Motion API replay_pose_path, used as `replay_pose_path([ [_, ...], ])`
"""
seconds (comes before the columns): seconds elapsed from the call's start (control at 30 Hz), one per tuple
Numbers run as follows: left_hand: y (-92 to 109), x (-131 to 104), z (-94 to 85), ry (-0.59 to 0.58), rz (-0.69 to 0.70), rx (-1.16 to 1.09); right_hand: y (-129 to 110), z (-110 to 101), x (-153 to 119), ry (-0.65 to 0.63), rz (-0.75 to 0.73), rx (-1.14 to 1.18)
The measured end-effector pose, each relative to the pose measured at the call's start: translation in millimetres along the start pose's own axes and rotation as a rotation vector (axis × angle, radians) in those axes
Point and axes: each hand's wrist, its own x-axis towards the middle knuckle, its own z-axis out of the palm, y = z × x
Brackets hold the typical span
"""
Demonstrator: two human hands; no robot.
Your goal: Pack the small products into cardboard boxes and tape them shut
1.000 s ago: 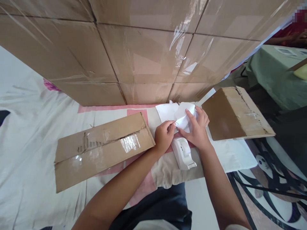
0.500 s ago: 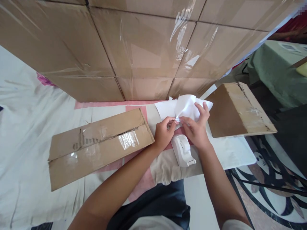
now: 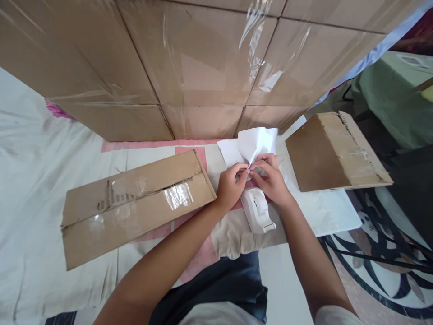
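Observation:
Gathered folds of a white paper (image 3: 255, 141) fan out above my fingertips. My left hand (image 3: 232, 184) pinches the bunched lower end from the left. From the right, my right hand (image 3: 271, 179) grips the same bunch, thumb and fingers drawn together beside the left fingertips. Another white sheet (image 3: 229, 151) lies flat behind, partly covered by the gathered paper. Just below my hands, a white tape dispenser (image 3: 257, 212) rests on the cloth.
Taped cardboard boxes (image 3: 209, 67) form a wall behind the paper. A long cardboard box (image 3: 135, 203) lies at the left. An open cardboard box (image 3: 333, 153) stands at the right. A green-covered table (image 3: 385, 90) is farther right.
The fingers of my right hand have drawn in from spread to closed round the bunch. The gathered paper now stands more upright, and its right side no longer reaches as far right.

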Motion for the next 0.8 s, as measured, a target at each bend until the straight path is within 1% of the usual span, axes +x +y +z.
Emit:
replay_pose_path([
  [0.13, -1.6, 0.0, 0.3, -0.002, -0.005, 0.000, 1.0, 2.0, 1.0, 0.025, -0.004, 0.008],
  [0.4, -0.8, 1.0, -0.3, -0.003, 0.000, 0.011, -1.0, 0.8, 2.3, -0.006, 0.014, 0.043],
  [0.6, -2.8, 1.0, 0.6, -0.002, -0.003, 0.002, -1.1, 2.1, 3.1, 0.009, 0.026, 0.060],
  [0.8, -3.3, 1.0, 0.7, -0.001, -0.008, 0.000, -1.7, 1.2, 3.5, 0.023, 0.000, 0.092],
])
